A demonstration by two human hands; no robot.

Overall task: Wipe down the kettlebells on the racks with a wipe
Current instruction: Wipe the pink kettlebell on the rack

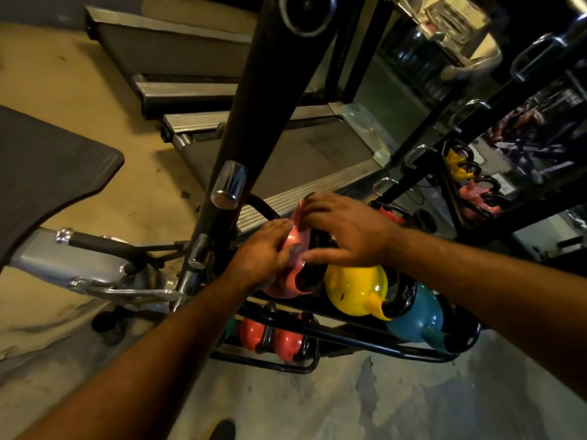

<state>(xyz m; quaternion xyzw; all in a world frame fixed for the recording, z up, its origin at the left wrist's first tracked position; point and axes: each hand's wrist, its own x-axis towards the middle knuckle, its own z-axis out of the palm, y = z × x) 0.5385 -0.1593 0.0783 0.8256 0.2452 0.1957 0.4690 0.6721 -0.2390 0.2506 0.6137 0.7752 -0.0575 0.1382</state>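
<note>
Reaching in from the bottom of the frame, both bare hands meet at a pink kettlebell (pixel 293 274) that sits at the left end of the upper tier of a black tubular rack (pixel 365 336), just left of the frame's centre. The left hand (pixel 265 249) has its fingers and thumb curled round the kettlebell's upper part and grips it. The right hand (pixel 344 228) lies over the top of the same kettlebell with its fingers spread and lightly bent, fingertips touching the pink surface; I cannot tell whether a wipe sits under either hand. Just right of the pink one, touching it or nearly so, stands a yellow kettlebell (pixel 354 289), and beside that, further right and lower in the frame, a blue kettlebell (pixel 416 317). On the lower tier, below the hands, two red kettlebells (pixel 270 338) rest side by side. A black upright post (pixel 251 100) with chrome pegs runs from the top centre down to the left of the hands. Behind it, in the upper middle, lies a treadmill deck (pixel 311 150). At the right edge a mirror (pixel 476 185) shows yellow and pink kettlebells on another rack. A dark floor mat (pixel 47 173) fills the left side.
</note>
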